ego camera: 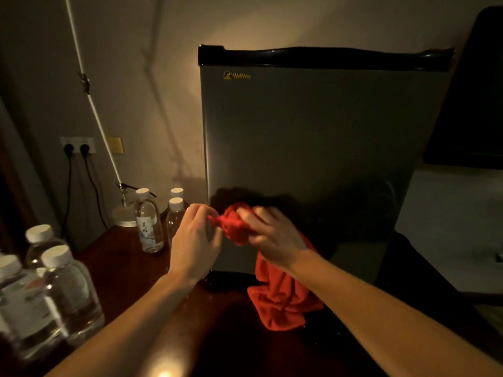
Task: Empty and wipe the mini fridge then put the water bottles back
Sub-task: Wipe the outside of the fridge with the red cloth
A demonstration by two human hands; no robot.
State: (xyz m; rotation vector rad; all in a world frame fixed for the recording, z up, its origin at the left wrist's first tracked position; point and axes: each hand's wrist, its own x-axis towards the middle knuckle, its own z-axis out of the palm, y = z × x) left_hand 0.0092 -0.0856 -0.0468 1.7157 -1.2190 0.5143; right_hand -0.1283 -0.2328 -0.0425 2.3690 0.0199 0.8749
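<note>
Fingers [202, 213] of both hands: red cloth [283, 300] is gripped and bunched before the mini fridge [313, 148] (door shut). Wiping step judged pending; door must be opened next.

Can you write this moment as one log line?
fridge: door closed | both hands: grip red cloth | bottles: out on table

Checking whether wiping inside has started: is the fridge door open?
No, the mini fridge door sits flush and shut, while both hands bunch the red cloth in front of it.
</note>
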